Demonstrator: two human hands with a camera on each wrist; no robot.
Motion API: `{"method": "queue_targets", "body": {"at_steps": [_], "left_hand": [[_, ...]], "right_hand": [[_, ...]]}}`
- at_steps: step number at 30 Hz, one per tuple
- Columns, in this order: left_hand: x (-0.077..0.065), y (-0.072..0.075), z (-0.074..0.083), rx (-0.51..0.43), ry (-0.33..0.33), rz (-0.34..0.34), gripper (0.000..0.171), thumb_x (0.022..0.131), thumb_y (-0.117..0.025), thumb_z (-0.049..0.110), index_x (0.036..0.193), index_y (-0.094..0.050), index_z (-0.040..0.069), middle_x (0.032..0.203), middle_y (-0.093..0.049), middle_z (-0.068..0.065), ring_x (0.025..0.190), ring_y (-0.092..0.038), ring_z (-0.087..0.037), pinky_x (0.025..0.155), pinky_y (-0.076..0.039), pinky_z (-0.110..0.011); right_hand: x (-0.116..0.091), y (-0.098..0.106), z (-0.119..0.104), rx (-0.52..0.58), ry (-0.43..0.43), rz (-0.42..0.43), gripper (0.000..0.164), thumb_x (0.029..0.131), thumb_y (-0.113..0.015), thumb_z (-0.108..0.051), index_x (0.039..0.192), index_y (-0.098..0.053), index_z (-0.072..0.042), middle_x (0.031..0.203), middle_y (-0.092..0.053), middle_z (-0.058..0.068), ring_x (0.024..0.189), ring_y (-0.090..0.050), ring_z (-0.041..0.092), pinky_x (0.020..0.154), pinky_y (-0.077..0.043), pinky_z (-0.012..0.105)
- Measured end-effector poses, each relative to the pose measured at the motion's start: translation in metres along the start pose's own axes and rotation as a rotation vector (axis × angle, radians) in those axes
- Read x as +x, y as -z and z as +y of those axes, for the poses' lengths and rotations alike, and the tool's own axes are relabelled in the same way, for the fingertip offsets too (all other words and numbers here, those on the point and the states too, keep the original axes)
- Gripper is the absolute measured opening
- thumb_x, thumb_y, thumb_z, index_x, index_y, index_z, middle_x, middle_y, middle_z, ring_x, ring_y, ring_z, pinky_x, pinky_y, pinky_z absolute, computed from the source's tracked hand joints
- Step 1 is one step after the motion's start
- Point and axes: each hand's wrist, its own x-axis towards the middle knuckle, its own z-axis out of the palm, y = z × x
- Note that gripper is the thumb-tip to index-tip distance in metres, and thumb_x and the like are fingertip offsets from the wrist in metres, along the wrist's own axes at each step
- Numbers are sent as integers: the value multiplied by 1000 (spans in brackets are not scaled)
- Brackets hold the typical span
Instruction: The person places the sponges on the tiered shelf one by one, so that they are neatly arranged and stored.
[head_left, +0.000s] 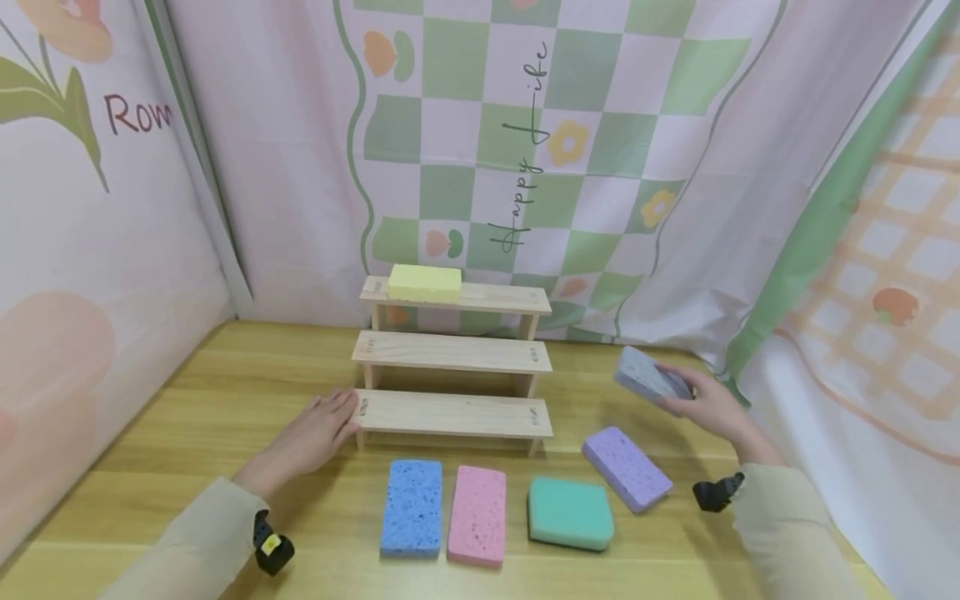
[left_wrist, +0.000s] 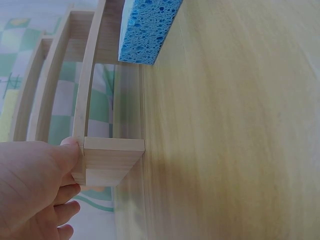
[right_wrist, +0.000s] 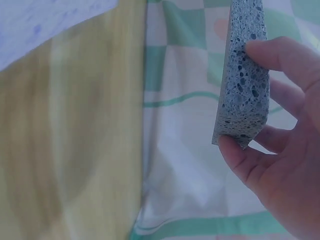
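My left hand [head_left: 318, 429] is at the left end of the lowest step of a three-tier wooden shelf [head_left: 453, 415]. In the left wrist view the thumb and curled fingers [left_wrist: 67, 194] grip the plank's end. My right hand [head_left: 708, 406] holds a grey sponge [head_left: 647, 373] above the table, off to the right of the shelf. The right wrist view has this sponge [right_wrist: 242, 80] between thumb and fingers, with its pores showing. Below it, a purple sponge [head_left: 627, 468] lies at an angle on the table. A yellow sponge [head_left: 424, 283] rests on the top step, left of centre.
In front of the shelf lie a blue sponge [head_left: 412, 507], a pink sponge [head_left: 477, 515] and a green sponge [head_left: 570, 512]. The wooden table [head_left: 180, 400] ends at a checked curtain [head_left: 502, 142] behind, with more printed cloth at both sides.
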Motion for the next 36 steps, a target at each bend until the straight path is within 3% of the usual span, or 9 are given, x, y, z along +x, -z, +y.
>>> {"method": "queue_targets", "body": {"at_steps": [7, 21, 29, 36], "left_hand": [[1, 0, 0, -4, 0, 3, 49, 98, -45, 20, 133, -36, -15, 139, -32, -29, 127, -30, -44, 104, -22, -55], [0, 1, 0, 2, -6, 1, 49, 98, -45, 19, 132, -36, -15, 138, -33, -29, 127, -30, -44, 104, -22, -56], [0, 1, 1, -3, -4, 3, 49, 98, -45, 18, 132, -36, -15, 138, -33, -29, 127, -30, -44, 104, -22, -56], [0, 0, 0, -1, -4, 1, 49, 98, -45, 19, 132, -36, -15, 139, -32, -29, 127, -30, -44, 104, -22, -56]], "right_hand": [[16, 5, -17, -7, 65, -2, 57, 87, -64, -17, 132, -41, 9, 126, -42, 34, 108, -43, 47, 86, -36, 60], [43, 14, -52, -24, 88, -12, 57, 90, -62, -22, 136, -40, 3, 134, -38, 29, 118, -38, 46, 92, -32, 60], [58, 13, -75, -61, 96, -36, 58, 89, -62, -24, 137, -40, 1, 135, -37, 30, 119, -36, 47, 95, -30, 60], [75, 10, -88, -50, 150, -32, 55, 88, -63, -16, 136, -41, 1, 132, -41, 29, 118, -38, 44, 96, -30, 58]]}}
